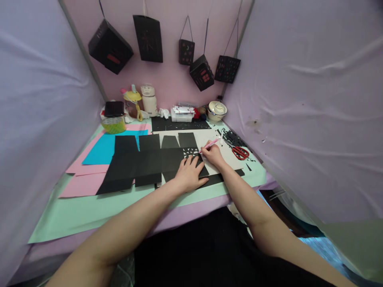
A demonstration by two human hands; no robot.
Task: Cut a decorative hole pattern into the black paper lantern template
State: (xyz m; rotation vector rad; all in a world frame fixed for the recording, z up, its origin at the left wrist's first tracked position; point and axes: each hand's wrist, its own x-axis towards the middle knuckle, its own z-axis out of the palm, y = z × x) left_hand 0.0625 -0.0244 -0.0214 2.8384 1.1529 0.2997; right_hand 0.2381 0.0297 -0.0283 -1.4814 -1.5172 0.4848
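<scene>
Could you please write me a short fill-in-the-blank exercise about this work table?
1. The right hand grips a slim tool whose colour is ____.
2. The left hand lies with fingers spread on a cut sheet whose colour is ____.
3. The handles of the scissors beside the dark scraps are ____.
4. The number of black hangings in front of the pink wall is ____.

Missing words: pink; black; red; five.

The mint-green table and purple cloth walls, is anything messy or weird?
Loose black paper scraps lie messily beside the red-handled scissors. The right purple cloth wall has a smudge or tear; I can't tell which.
</scene>
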